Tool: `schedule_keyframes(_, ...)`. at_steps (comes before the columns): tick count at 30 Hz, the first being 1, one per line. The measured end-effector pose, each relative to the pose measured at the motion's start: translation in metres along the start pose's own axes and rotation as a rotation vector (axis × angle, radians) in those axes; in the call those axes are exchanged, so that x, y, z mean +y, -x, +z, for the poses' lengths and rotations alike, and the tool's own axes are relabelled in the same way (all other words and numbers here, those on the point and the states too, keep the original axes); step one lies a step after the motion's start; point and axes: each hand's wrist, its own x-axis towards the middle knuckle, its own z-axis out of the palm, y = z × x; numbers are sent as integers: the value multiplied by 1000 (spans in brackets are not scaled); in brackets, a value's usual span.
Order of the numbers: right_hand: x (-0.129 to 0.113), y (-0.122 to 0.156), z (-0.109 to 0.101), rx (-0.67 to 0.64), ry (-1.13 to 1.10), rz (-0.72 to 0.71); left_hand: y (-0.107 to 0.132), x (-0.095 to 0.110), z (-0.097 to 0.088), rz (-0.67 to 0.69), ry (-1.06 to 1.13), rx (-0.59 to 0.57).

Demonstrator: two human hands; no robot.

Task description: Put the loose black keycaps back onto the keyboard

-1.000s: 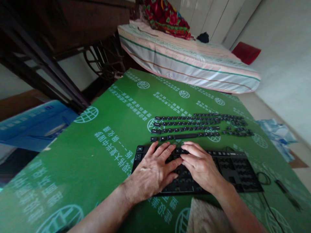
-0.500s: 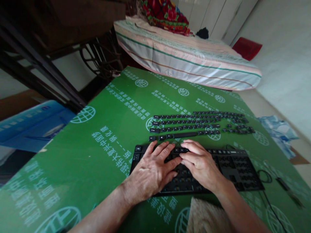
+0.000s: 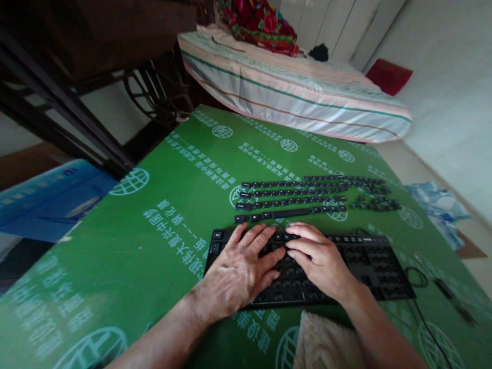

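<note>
A black keyboard lies on a green printed board, many of its sockets bare. Beyond it, loose black keycaps are laid out in several rows. My left hand rests flat on the keyboard's left half, fingers spread and holding nothing. My right hand lies on the middle of the keyboard. Its fingers are bent and pressed together, with the tips meeting my left fingers. What is under those fingertips is hidden.
The keyboard's cable loops at the right beside a dark stick-like object. A beige fluffy thing sits at the near edge. A striped mattress lies behind the board, a blue box at left, and a dark iron-framed table behind.
Both hands stay on the keyboard and have barely moved. The view has shifted slightly, and my right fingers have curled a little more.
</note>
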Motion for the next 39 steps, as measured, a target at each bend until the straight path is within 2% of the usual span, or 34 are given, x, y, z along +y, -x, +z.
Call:
schedule_keyframes(11, 3, -2, -2, 65, -120, 59, 0, 1, 0, -5, -20, 11)
schedule_keyframes(19, -2, -2, -19, 111, -102, 100, 0, 0, 2, -8, -16, 17)
schedule_keyframes(25, -20, 31, -28, 202, -25, 125, 4, -1, 0, 15, -66, 94)
schedule_keyframes(32, -24, 85, -10, 355, 34, 195, 3, -6, 3, 36, -76, 155)
schedule_keyframes(36, -19, 93, -2, 479, 89, 132, 1, -6, 6, 20, -81, 124)
schedule_keyframes(39, -16, 92, 1, 510, 114, 94, 2, -6, 6, 5, -79, 105)
